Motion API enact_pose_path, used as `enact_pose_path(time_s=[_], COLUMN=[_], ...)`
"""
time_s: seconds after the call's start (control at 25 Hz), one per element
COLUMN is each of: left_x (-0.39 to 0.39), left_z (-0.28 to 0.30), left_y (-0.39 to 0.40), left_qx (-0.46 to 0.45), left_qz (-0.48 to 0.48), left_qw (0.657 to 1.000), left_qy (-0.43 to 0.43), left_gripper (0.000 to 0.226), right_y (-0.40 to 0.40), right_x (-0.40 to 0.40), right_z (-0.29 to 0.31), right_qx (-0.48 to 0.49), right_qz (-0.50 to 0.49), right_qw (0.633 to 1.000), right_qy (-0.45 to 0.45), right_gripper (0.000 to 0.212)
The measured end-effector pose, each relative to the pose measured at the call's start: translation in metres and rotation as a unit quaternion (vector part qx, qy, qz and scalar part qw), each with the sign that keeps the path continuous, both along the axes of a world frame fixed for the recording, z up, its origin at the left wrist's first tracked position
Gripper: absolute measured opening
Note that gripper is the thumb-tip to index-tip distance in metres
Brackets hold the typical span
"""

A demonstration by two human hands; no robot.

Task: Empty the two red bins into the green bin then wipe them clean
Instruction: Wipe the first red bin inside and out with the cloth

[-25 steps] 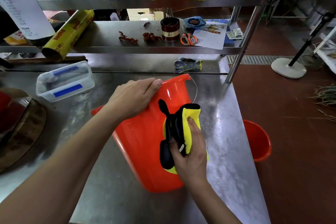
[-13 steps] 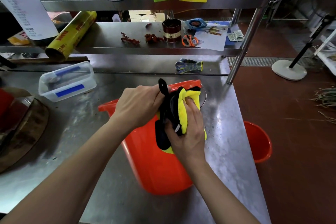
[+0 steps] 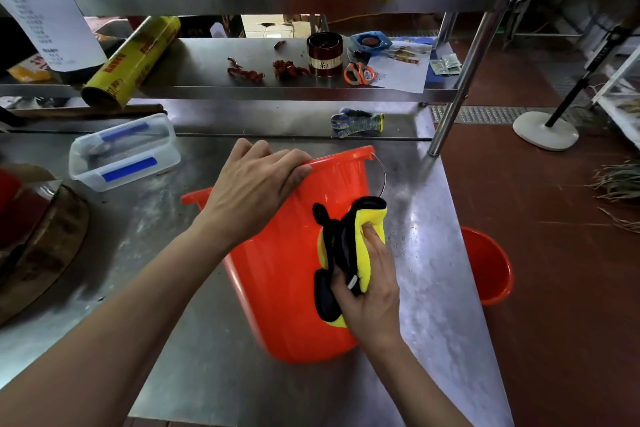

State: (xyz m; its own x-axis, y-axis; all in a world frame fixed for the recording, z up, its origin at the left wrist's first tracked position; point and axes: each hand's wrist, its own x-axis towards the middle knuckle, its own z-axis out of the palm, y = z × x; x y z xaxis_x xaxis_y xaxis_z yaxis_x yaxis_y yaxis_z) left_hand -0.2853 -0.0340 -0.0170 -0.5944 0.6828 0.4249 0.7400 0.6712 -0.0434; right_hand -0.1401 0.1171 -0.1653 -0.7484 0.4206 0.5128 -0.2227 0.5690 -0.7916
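Currently the left hand [image 3: 254,184] is gripping the rim of the red bin [image 3: 284,270] lying tilted on the steel table [image 3: 433,288], while the right hand [image 3: 369,291] is clutching the yellow-black cloth [image 3: 372,218] against its side

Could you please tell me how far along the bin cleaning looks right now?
Emptying can't be confirmed; no green bin shows. In hand: left hand steadies the tipped red bin while right hand rubs a cloth on its outside. Left: the floor bin.

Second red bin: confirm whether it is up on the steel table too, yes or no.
No, the second red bin stands on the floor beside the steel table, while the other red bin lies on the tabletop.
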Motion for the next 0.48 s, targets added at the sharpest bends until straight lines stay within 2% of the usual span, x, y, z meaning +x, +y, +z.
enact_pose_path(time_s=[0.2,0.32,0.48], left_x=[0.008,0.010,0.015], left_z=[0.003,0.005,0.004], left_y=[0.006,0.004,0.001], left_qx=[0.004,0.016,0.021], left_qz=[0.010,0.035,0.041], left_qw=[0.999,0.995,0.993], left_qy=[-0.046,-0.095,-0.107], left_gripper=[0.051,0.052,0.048], right_y=[0.005,0.008,0.002], right_x=[0.025,0.038,0.043], right_z=[-0.027,-0.037,-0.036], right_qx=[-0.040,-0.057,-0.080], right_qz=[-0.027,-0.025,-0.024], right_qw=[0.998,0.995,0.993], right_qy=[-0.051,-0.075,-0.081], right_gripper=[0.069,0.071,0.073])
